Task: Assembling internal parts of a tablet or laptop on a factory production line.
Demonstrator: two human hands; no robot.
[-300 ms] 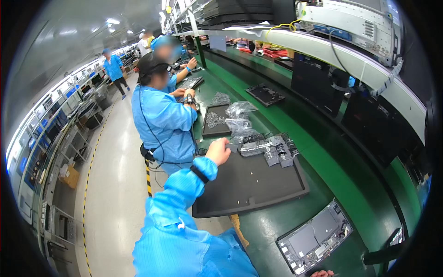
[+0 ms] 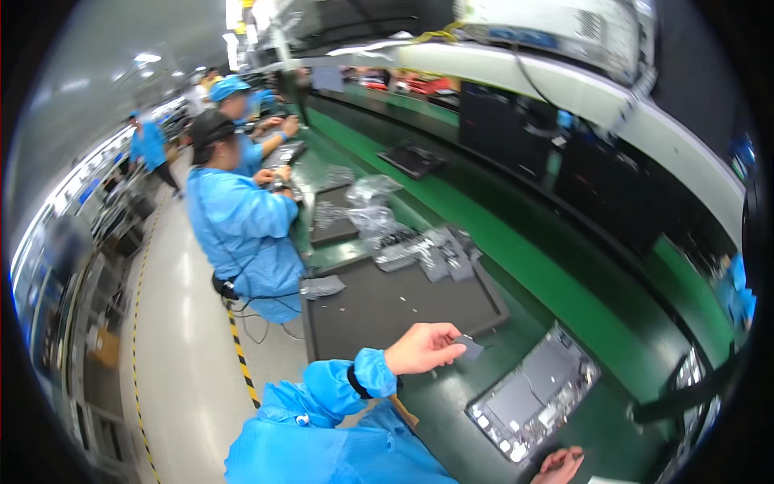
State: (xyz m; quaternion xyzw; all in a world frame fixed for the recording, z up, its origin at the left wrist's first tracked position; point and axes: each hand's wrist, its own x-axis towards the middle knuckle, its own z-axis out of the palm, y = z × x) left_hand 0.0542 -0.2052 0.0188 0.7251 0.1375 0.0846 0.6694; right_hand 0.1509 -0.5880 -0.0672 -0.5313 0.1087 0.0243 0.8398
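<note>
Between the thumb and fingers of my left hand (image 2: pixel 427 348) is a small flat dark grey piece (image 2: pixel 469 348), with what looks like a thin wire sticking out. The hand is over the near edge of a black foam tray (image 2: pixel 367 323). To its right on the green bench lies an open laptop shell (image 2: pixel 536 389), with a grey panel and exposed circuit boards. My right hand (image 2: pixel 558 466) shows only in part at the lower edge, just below the shell. Its fingers are curled together, and what they hold, if anything, cannot be made out.
Grey pieces (image 2: pixel 431 256) are bunched at the tray's far edge, with another bunch (image 2: pixel 324 286) at its left corner. Beyond lie clear plastic bags (image 2: pixel 375 194) and a smaller tray (image 2: pixel 326 234). A person in blue (image 2: pixel 242 218) works at left. A black arm (image 2: pixel 685 395) juts in at right.
My left hand has come from the tray's far left corner toward me and right, carrying the grey piece. More of my right hand shows. The whole view has shifted.
</note>
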